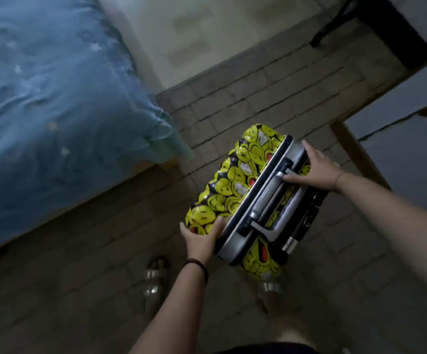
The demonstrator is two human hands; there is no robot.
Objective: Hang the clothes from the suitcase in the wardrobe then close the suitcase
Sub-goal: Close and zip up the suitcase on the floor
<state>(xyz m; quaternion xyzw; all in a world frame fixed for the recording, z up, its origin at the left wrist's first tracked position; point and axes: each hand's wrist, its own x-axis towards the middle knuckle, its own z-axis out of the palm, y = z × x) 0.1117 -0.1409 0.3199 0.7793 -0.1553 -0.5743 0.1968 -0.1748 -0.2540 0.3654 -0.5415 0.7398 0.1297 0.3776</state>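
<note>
Suitcase (233,180), yellow smiley print, closed & upright on brick floor (100,251), rt of blue bed (54,98), just ahead of person's sandals (156,274); L hand (202,238) flat vs. near corner of shell, fingers straight; R hand (319,169) spread over far end of top, thumb touching silver handle (271,198).

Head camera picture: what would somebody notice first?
The suitcase covered in yellow smiley faces stands out, upright on the brick floor at centre. The left hand presses its near end, and the right hand rests on top by the handle. A big blue bedspread with pale stars fills the left side.
</note>
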